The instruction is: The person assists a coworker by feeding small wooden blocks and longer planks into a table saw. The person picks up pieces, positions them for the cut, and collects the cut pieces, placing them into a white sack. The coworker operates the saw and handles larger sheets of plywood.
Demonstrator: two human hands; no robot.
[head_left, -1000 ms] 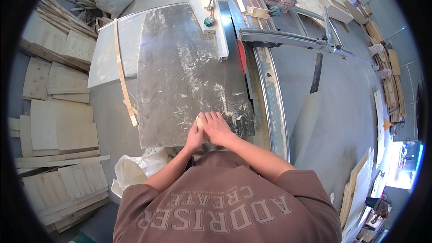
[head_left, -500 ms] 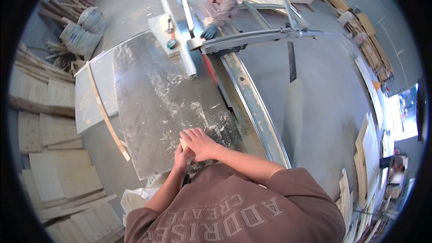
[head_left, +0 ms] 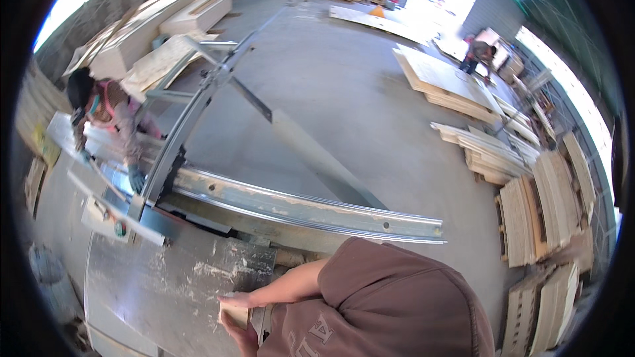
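Note:
A short pale wood block (head_left: 234, 316) is held between my hands, low over the near edge of the grey saw table (head_left: 145, 291). My right hand (head_left: 238, 299) closes on its far side. My left hand (head_left: 243, 336) grips the near side, its fingers partly hidden. Wood shavings lie on the tabletop beside my hands. Across the table, a gloved co-worker (head_left: 112, 119) leans over a narrow light strip (head_left: 111, 182) near the rip fence (head_left: 116, 208).
A metal crosscut frame (head_left: 173, 135) and a long sliding rail (head_left: 297, 210) run beside the table. Board stacks (head_left: 450, 86) and upright panels (head_left: 539, 205) stand on the right. Another person (head_left: 477, 56) bends over boards at far right. White sacks (head_left: 53, 284) sit at the left.
My view has swung to the right, so the saw and co-worker now appear farther left. The wood block stays between my hands and shows more plainly.

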